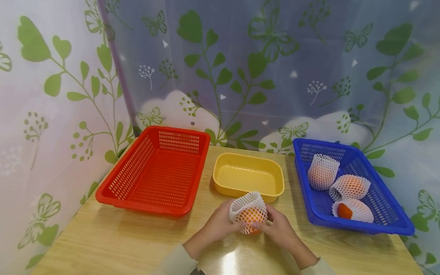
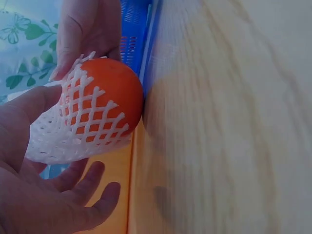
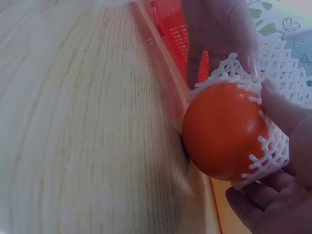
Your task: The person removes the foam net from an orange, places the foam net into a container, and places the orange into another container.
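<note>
Between the two hands, an orange (image 1: 252, 215) is partly covered by a white foam net sleeve (image 1: 248, 200). The bare end of the orange (image 3: 219, 131) pokes out low, toward the tabletop. My left hand (image 1: 221, 221) holds the sleeve from the left, its thumb on the mesh and its fingers curled below in the left wrist view. From the other side my right hand (image 1: 280, 227) grips the netted orange, its thumb on the mesh (image 3: 275, 151). Just behind the hands stands a yellow tub (image 1: 220, 187).
A red basket (image 1: 192, 191) with slotted walls stands on the left of the wooden table (image 1: 113, 244). On the right, a blue basket (image 1: 311, 206) holds three netted fruits (image 1: 323, 173). Patterned curtains (image 1: 220, 68) hang behind and at the sides.
</note>
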`<act>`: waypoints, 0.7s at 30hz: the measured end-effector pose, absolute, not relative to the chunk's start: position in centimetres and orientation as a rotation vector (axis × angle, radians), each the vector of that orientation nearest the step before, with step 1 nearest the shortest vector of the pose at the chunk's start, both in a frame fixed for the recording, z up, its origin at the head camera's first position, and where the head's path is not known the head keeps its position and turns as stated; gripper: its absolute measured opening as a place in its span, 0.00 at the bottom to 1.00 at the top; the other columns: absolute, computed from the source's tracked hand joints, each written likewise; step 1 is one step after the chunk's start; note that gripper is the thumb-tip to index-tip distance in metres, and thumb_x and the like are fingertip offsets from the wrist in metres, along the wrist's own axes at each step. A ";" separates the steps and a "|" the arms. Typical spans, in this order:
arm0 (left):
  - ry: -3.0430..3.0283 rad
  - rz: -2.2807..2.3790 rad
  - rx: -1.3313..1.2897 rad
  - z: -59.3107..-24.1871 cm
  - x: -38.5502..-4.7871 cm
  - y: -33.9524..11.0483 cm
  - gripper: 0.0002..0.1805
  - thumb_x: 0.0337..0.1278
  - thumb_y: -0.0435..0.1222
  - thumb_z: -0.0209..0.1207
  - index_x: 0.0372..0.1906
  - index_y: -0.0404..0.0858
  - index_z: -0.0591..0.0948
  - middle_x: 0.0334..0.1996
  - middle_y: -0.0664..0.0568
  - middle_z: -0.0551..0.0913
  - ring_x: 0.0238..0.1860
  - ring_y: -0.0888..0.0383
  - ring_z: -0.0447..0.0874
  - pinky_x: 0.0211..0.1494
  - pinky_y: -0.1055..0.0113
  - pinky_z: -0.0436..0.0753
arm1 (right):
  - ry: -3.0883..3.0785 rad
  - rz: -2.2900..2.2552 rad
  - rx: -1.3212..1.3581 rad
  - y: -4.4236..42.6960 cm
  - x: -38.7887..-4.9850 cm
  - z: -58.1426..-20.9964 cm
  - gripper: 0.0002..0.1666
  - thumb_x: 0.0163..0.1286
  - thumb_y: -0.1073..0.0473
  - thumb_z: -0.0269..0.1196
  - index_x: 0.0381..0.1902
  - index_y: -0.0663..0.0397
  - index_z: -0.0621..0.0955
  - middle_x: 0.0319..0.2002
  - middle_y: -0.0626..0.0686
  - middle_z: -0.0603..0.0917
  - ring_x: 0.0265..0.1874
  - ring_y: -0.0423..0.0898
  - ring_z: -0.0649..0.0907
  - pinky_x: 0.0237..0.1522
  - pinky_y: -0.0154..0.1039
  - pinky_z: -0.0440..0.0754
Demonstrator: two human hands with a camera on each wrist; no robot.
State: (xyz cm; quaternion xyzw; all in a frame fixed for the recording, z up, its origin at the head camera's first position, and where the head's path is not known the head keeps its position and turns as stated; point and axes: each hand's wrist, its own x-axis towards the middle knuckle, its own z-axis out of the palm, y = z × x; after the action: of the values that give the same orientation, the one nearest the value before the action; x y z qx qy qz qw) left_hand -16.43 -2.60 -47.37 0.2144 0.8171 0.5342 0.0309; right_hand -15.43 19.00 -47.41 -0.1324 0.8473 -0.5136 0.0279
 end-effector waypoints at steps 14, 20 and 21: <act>2.498 1.606 0.691 -47.7 -16.6 -2.6 0.34 0.45 0.37 0.73 0.61 0.39 0.73 0.54 0.51 0.80 0.56 0.54 0.77 0.63 0.58 0.73 | 2.828 -1.649 -0.299 18.9 -15.4 -47.2 0.17 0.56 0.61 0.73 0.44 0.59 0.86 0.37 0.51 0.88 0.37 0.39 0.84 0.41 0.34 0.81; 2.494 1.592 0.690 -47.7 -16.5 -2.5 0.32 0.47 0.40 0.73 0.60 0.40 0.75 0.52 0.51 0.81 0.54 0.55 0.78 0.62 0.58 0.74 | 2.791 -1.751 -0.271 18.8 -15.3 -47.1 0.13 0.55 0.63 0.73 0.40 0.59 0.87 0.34 0.52 0.88 0.33 0.35 0.83 0.37 0.32 0.81; 2.487 1.596 0.687 -47.6 -16.5 -2.5 0.32 0.47 0.40 0.73 0.60 0.41 0.75 0.52 0.52 0.81 0.54 0.56 0.78 0.62 0.59 0.74 | 2.755 -1.765 -0.279 18.8 -15.3 -47.1 0.14 0.55 0.64 0.73 0.41 0.59 0.86 0.36 0.52 0.88 0.34 0.35 0.83 0.38 0.32 0.81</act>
State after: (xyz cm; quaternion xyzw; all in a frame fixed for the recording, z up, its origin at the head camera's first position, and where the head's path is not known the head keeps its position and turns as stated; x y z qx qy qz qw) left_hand -16.48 -2.48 -47.65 0.2263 0.8186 0.5253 0.0537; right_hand -15.26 18.81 -47.11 -0.0847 0.8368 -0.5362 -0.0711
